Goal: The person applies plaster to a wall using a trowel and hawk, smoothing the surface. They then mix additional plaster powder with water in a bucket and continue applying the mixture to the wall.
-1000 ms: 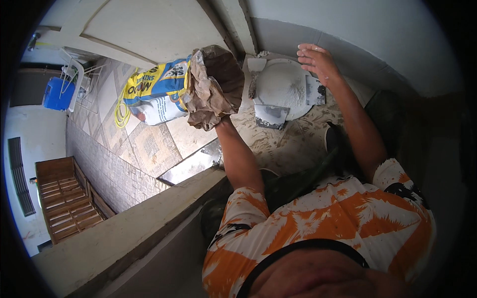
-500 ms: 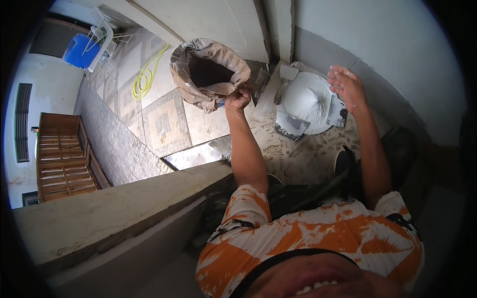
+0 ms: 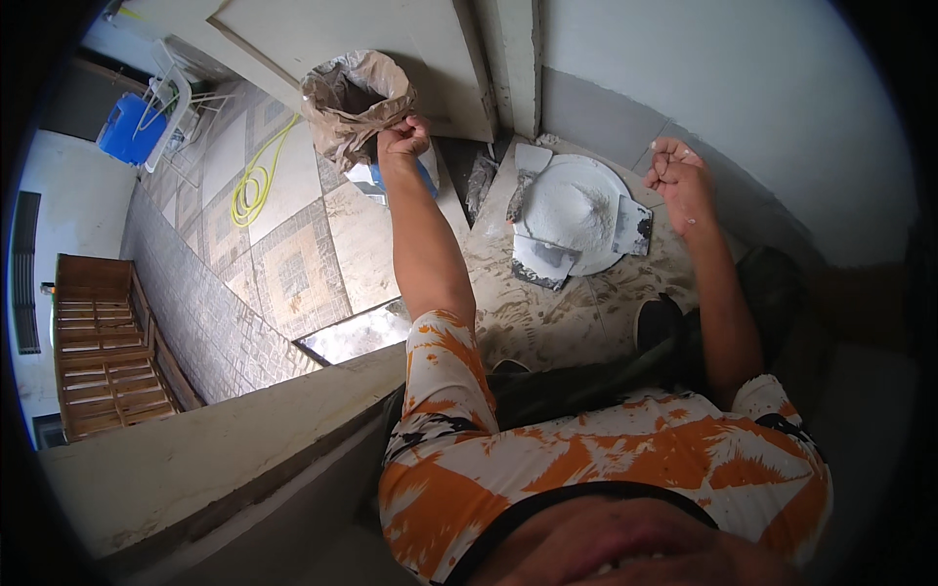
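Note:
My left hand grips the crumpled brown paper rim of a bag, whose blue-and-white body partly shows below. Right of it, on the floor, a round white tray carries a mound of white powder. Flat tile-like pieces smeared grey, one in front and one on the right, lie at its edge, with a pale flat piece at the back left. My right hand is raised to the right of the tray, dusted white, fingers curled with nothing seen in them.
A panelled door stands behind the bag. At left are a yellow hose, a blue container by a white folding chair, and a wooden gate. A low ledge runs at my left; a wall stands at right.
The bag has turned mouth-up and moved up and left, away from me, in my left hand. My right hand's fingers, earlier spread, are now curled. The view has shifted.

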`<state>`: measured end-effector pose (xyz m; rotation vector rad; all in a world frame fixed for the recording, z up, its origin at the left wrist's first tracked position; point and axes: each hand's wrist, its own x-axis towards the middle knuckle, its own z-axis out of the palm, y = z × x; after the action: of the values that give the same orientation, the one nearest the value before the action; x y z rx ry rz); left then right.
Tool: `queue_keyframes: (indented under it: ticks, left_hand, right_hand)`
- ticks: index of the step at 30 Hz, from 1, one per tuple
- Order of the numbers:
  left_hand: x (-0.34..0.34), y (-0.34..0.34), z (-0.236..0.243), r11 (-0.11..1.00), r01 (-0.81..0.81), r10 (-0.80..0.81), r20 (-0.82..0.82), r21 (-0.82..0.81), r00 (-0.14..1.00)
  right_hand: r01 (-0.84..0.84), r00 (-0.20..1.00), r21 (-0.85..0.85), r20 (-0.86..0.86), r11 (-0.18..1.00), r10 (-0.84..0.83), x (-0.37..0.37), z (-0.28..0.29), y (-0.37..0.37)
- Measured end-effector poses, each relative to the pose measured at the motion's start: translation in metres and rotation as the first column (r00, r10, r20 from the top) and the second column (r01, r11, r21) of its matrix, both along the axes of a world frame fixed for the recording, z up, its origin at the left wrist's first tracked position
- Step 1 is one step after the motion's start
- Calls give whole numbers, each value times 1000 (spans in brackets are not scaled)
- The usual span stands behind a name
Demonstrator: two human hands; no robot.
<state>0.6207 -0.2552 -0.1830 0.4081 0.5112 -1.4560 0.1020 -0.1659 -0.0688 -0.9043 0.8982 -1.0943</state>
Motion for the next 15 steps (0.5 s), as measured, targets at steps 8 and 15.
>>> queue_keyframes:
  ticks: [8,15]
  left_hand:
    - [0,-3,-43,947,-310,317,-74,90,946]
    - [-48,38,-40,915,-333,121,633,227,765]
  right_hand:
    - [-10,1000,-162,8,987,12,-84,118,32]
    - [140,899,-282,-365,949,-241,-107,70,19]
